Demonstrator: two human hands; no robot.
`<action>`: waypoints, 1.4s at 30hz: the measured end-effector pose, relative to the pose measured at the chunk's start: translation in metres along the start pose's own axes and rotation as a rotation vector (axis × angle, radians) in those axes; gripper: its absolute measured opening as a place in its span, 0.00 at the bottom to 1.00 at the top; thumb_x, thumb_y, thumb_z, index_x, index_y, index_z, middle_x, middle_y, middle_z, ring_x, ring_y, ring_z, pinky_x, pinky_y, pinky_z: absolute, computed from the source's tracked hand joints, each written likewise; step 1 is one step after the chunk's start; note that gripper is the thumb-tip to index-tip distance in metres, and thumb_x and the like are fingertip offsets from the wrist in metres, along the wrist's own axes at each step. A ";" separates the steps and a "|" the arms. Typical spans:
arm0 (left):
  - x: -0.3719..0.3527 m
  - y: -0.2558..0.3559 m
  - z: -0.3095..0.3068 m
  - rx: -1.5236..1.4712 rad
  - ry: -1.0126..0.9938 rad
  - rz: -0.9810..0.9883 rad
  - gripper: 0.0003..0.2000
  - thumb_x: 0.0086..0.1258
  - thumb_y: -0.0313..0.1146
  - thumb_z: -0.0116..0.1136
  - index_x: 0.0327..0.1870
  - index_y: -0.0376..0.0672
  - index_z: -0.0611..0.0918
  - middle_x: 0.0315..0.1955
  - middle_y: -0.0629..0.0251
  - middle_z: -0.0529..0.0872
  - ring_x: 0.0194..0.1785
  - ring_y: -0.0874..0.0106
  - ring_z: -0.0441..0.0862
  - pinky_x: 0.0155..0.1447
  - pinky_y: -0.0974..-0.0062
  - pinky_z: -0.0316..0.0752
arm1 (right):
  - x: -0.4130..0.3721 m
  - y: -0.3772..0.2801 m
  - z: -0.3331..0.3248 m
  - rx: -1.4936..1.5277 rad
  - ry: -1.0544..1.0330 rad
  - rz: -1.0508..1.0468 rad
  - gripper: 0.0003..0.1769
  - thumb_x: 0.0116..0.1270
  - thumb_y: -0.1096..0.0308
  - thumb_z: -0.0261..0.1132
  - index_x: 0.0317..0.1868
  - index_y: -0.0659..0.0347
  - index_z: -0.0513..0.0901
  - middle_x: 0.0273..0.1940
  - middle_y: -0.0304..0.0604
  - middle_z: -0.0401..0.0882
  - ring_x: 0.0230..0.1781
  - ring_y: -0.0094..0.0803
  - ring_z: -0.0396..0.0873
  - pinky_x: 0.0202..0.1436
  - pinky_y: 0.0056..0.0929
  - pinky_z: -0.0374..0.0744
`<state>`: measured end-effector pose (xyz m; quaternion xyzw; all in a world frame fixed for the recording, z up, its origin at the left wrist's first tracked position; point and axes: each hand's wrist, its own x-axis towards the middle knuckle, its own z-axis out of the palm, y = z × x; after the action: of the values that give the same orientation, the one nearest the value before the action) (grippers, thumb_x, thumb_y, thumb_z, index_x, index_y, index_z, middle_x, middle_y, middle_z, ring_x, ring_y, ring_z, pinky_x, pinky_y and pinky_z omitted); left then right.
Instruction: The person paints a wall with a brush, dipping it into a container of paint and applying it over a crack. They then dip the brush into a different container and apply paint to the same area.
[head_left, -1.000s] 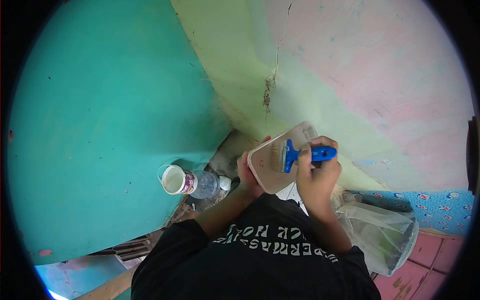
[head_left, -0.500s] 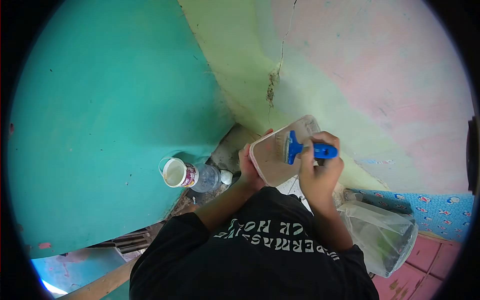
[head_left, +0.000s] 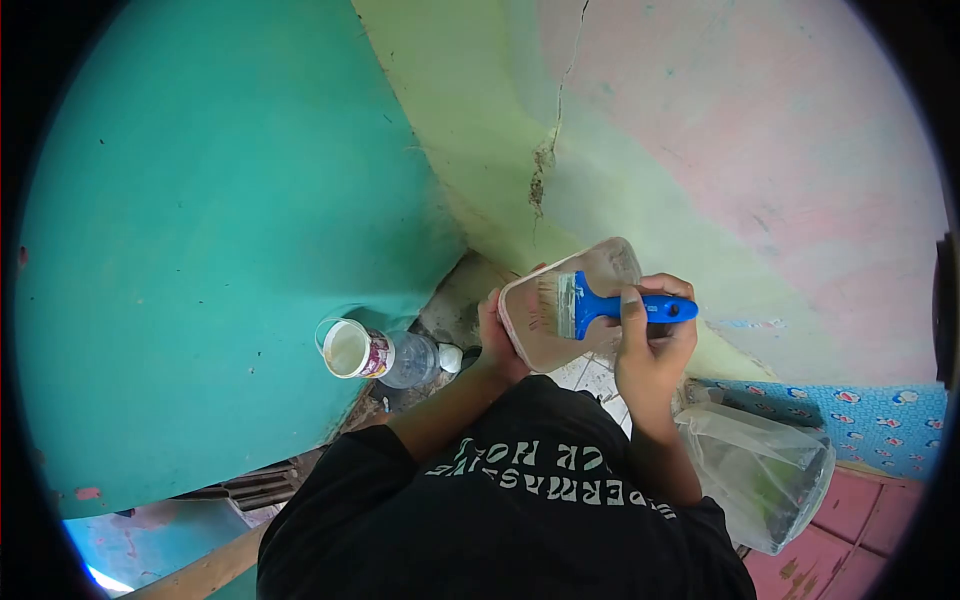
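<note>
My left hand [head_left: 500, 337] is wrapped round the left side of a rounded rectangular plastic container [head_left: 615, 262], its fingertips showing behind the rim. The container is tilted toward me, and its inside looks brownish. In my right hand [head_left: 653, 350] is a wide paintbrush [head_left: 590, 305] with a blue handle, pinched between thumb and fingers. Its pale bristles point left and lie over the inside of the container. White residue marks the blue and metal part near the bristles.
A small white bucket [head_left: 347, 349] with a handle stands at the left beside a clear plastic bottle [head_left: 412, 360]. A cracked green and pink wall [head_left: 640, 150] rises ahead, a teal wall [head_left: 230, 220] on the left. A plastic-covered bundle [head_left: 765, 470] sits at the lower right.
The paintbrush has turned to show its broad face and shifted slightly right, with more bristle visible. My left hand and the container have hardly moved.
</note>
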<state>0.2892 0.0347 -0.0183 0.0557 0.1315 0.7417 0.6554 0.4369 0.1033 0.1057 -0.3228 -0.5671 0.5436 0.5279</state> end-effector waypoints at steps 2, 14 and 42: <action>0.001 0.003 -0.012 0.086 0.031 0.022 0.38 0.80 0.64 0.35 0.80 0.45 0.68 0.74 0.54 0.75 0.74 0.53 0.75 0.77 0.49 0.69 | 0.000 0.006 -0.003 0.046 0.038 0.033 0.10 0.78 0.76 0.64 0.55 0.64 0.73 0.42 0.46 0.84 0.37 0.26 0.86 0.39 0.25 0.88; 0.007 0.037 -0.004 0.041 -0.003 0.035 0.39 0.78 0.66 0.33 0.77 0.45 0.71 0.70 0.54 0.78 0.71 0.52 0.78 0.72 0.47 0.74 | 0.023 0.049 -0.022 0.600 0.121 0.227 0.07 0.79 0.73 0.63 0.53 0.63 0.76 0.45 0.57 0.87 0.41 0.34 0.89 0.43 0.24 0.91; 0.017 0.230 -0.043 0.016 0.097 -0.091 0.34 0.74 0.62 0.40 0.68 0.43 0.77 0.58 0.51 0.84 0.56 0.45 0.86 0.50 0.39 0.84 | 0.250 -0.030 0.196 -0.599 -0.058 -0.637 0.07 0.74 0.78 0.69 0.50 0.66 0.86 0.47 0.43 0.88 0.45 0.24 0.86 0.49 0.23 0.83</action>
<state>0.0559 0.0215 0.0004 0.0187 0.1713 0.7119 0.6808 0.1988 0.2780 0.2251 -0.2553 -0.7855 0.1742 0.5361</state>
